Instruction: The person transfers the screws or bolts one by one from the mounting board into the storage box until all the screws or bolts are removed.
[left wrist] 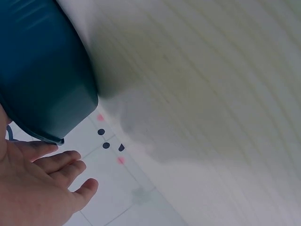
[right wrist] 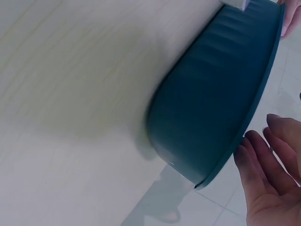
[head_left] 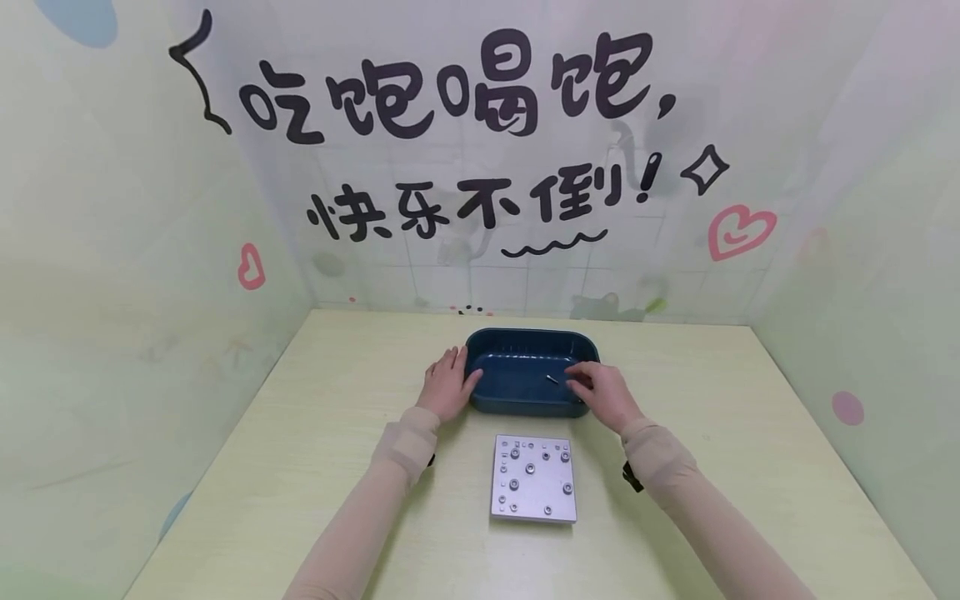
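A dark blue, rounded rectangular tray [head_left: 525, 408] sits on the table, with a small metal screw [head_left: 552, 380] lying inside. At the tray's left end is my left hand [head_left: 446, 387]; its thumb reaches the rim and its fingers extend loosely along the outside. In the left wrist view, those fingers [left wrist: 70, 162] are mostly straight beside the rim. My right hand [head_left: 606, 393] hovers over the tray's right end, thumb and forefinger apart, just right of the screw. Nearer me lies a square metal plate [head_left: 531, 500] with several socket-head screws and small holes in it.
The pale wood-grain table [head_left: 315, 500] is enclosed by printed walls. Its back wall [head_left: 360, 275] stands a little behind the tray. Both forearms, in beige sleeves [head_left: 367, 517], flank the metal plate.
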The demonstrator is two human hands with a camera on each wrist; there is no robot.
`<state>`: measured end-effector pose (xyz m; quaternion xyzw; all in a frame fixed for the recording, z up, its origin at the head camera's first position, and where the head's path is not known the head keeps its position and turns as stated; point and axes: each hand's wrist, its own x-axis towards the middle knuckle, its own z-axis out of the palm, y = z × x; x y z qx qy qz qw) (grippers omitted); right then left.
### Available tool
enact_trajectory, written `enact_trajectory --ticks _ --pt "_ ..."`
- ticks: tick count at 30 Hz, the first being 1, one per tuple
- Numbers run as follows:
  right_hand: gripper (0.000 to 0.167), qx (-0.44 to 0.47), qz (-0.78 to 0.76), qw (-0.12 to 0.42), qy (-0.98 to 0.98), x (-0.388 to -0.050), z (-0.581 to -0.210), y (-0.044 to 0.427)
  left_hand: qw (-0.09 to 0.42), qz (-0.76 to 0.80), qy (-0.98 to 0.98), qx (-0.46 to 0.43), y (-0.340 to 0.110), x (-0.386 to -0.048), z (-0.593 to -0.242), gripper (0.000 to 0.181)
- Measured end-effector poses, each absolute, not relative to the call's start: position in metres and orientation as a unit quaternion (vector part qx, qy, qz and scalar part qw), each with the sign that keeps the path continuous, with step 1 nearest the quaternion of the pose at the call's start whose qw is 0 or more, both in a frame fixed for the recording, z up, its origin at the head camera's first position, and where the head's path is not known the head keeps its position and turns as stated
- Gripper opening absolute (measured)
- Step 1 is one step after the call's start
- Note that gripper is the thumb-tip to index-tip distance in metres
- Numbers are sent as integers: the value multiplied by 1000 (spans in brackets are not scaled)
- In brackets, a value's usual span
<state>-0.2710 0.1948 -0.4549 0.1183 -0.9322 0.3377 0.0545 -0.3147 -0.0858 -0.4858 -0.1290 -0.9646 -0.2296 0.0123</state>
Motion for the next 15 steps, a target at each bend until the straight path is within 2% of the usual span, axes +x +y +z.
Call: enact_trajectory --ticks 11,15 --pt "18 183 363 42 -913 -248 -444 187 9 -228 -965 -129 -86 -315 -486 66" --pt "17 209 386 22 -898 -235 -446 180 8 -228 -965 -129 -86 -314 -485 66"
